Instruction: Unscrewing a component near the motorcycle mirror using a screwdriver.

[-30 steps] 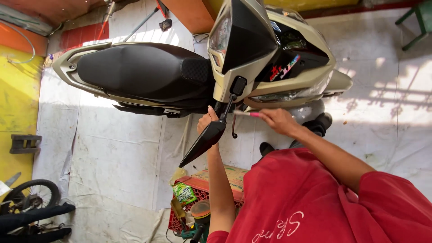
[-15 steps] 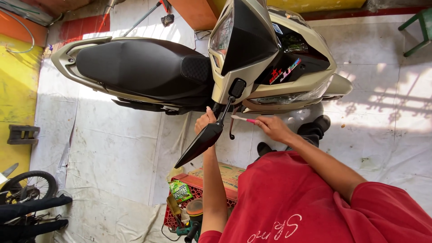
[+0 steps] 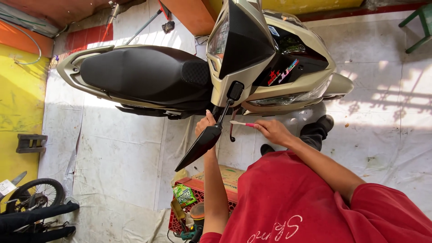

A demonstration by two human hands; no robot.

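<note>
Pinching a slim pink-handled toothbrush (image 3: 240, 123), the right hand (image 3: 272, 131) faces the left hand (image 3: 204, 124) gripping the glossy mirror stem (image 3: 223, 114).

This is a bike repair workshop: a beige and black scooter (image 3: 198, 76), a loose spoked wheel (image 3: 36, 193) and a red plastic crate of tools (image 3: 198, 202).

Left hand (image 3: 204, 126) grips scooter (image 3: 252, 67) mirror (image 3: 200, 146); right hand (image 3: 272, 131) holds toothbrush (image 3: 240, 123).

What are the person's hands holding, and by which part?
One hand pinches a pink-handled tool by its handle end. The other hand grips the scooter's handlebar beside the mirror stem.
</note>
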